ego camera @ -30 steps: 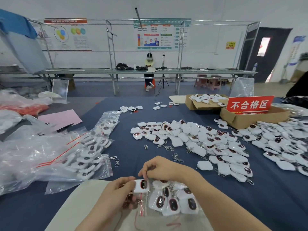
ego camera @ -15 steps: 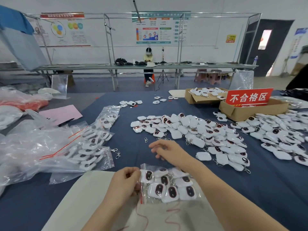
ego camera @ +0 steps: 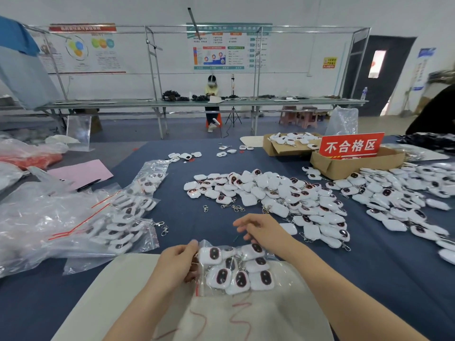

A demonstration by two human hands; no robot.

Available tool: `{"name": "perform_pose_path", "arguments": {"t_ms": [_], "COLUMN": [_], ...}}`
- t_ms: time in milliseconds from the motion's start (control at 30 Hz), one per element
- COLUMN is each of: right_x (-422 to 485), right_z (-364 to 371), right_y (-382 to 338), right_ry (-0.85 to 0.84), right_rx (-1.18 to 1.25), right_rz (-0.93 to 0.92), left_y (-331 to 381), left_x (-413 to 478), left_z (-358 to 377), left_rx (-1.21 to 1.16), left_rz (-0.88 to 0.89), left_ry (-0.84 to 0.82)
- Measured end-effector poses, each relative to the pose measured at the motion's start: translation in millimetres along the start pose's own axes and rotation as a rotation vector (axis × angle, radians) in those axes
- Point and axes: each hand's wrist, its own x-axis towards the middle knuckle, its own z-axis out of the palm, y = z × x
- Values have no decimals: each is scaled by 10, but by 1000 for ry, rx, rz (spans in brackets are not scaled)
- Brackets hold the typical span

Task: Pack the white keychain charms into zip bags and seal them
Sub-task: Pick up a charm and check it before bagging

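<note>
A clear zip bag (ego camera: 236, 269) with a red seal strip lies in front of me on a beige cloth (ego camera: 118, 291), holding several white keychain charms with dark oval faces. My left hand (ego camera: 176, 265) pinches the bag's open left edge. My right hand (ego camera: 261, 231) hovers just beyond the bag with loosely bent fingers and holds nothing. A large heap of loose white charms (ego camera: 270, 195) spreads over the blue table (ego camera: 197, 217) beyond my right hand, with another heap (ego camera: 403, 195) further right.
Filled zip bags (ego camera: 115, 217) and loose plastic bags lie at the left. Two cardboard boxes (ego camera: 354, 163) with a red sign (ego camera: 350, 145) stand at the back right. Loose metal clasps (ego camera: 231, 207) lie mid-table. A pink sheet (ego camera: 81, 173) and a pen sit at the far left.
My right hand let go of the bag and moved forward towards the loose charms. The charm at the bag's mouth has slid inside. My left hand keeps its pinch on the bag's edge.
</note>
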Motion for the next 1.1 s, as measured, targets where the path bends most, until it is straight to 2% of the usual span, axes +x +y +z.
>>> {"name": "perform_pose_path", "arguments": {"t_ms": [100, 200, 500, 933, 1100], "right_x": [-32, -55, -88, -61, -62], "right_z": [0, -1, -61, -103, -97], "right_y": [54, 77, 113, 191, 210], "right_ry": [32, 54, 115, 217, 301], "right_rx": [34, 94, 69, 49, 23], "right_rz": [17, 36, 14, -19, -59], "left_y": [-12, -14, -34, -64, -71], "left_x": [-32, -38, -46, -3, 8], "left_z": [78, 151, 153, 54, -4], "left_rx": [198, 264, 232, 217, 89], "left_rz": [86, 116, 88, 71, 48], "left_ry": [-40, -22, 58, -33, -70]}}
